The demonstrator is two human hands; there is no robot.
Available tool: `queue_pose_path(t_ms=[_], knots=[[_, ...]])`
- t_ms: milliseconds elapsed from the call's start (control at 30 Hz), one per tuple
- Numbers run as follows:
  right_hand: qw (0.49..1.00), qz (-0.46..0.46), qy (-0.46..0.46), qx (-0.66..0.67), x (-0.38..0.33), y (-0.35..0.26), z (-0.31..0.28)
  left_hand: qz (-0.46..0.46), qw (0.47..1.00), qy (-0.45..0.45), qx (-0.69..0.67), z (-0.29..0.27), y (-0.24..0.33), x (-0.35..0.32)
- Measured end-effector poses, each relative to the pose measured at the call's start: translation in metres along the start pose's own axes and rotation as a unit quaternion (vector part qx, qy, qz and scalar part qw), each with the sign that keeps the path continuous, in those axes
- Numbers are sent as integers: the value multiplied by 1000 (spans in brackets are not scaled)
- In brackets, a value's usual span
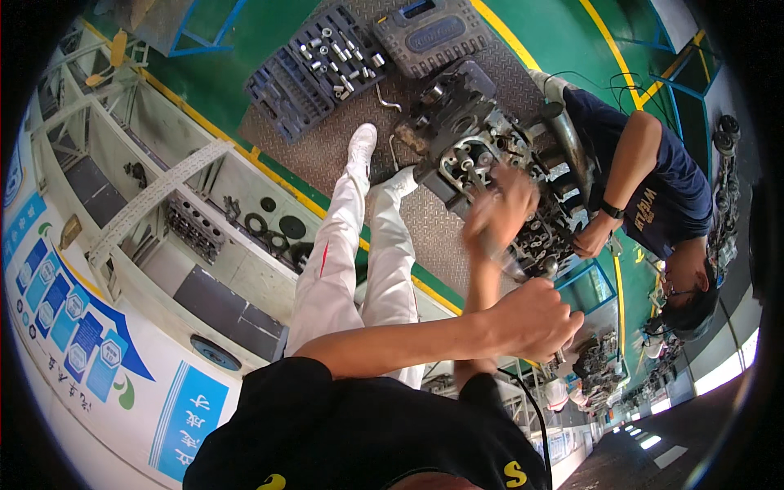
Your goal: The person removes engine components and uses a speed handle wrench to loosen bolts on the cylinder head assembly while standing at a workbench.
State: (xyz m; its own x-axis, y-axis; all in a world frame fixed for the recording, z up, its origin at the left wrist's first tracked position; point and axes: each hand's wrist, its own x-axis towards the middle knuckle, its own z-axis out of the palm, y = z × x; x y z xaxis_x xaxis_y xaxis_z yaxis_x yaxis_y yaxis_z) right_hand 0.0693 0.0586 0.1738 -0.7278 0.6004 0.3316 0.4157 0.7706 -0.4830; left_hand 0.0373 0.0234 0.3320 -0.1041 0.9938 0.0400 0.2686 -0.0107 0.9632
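My left arm reaches across to the right, and my left hand [531, 321] is closed in a fist beside the near end of the engine. A short metal end of a bar-like tool [559, 356] sticks out below the fist; its kind is hidden. My right hand [508, 204] is over the open engine [465, 155], smeared by motion, so its fingers and anything in them cannot be made out. A grey streak crosses near its wrist. The engine's upper side shows bores and valve-gear parts. Across from me, a co-worker's hand [594, 235] rests on the engine's right side.
An open socket set case [286, 94] lies on the metal floor plate [318, 155], beside a closed dark case [433, 37]. White shelving [155, 192] with engine parts stands at left. The co-worker [653, 171] leans in from the right.
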Motion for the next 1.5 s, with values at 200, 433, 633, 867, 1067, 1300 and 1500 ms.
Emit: queue_pose_path(t_ms=[200,433,633,867,1067,1300,1500], knots=[[983,178,-31,22,-25,-22,-56,-19,999,13,-35,-50,-13,21],[996,79,-15,32,42,9,-24,11,991,127,-32,-14,-4,-4],[995,11,-68,-67,-13,-70,-29,-39,992,122,18,-9,-1,-5],[997,58,-50,10,-28,33,-23,-40,967,248,46,-58,-7,-11],[983,-42,-171,-44,7,-87,-22,-65,980,176,65,-44,-7,-12],[980,183,-76,7,-7,29,-58,-4,966,259,-7,-50,-8,-17],[978,129,-152,68,-15,-106,-52,13,965,207,-158,-36,-1,-26]])
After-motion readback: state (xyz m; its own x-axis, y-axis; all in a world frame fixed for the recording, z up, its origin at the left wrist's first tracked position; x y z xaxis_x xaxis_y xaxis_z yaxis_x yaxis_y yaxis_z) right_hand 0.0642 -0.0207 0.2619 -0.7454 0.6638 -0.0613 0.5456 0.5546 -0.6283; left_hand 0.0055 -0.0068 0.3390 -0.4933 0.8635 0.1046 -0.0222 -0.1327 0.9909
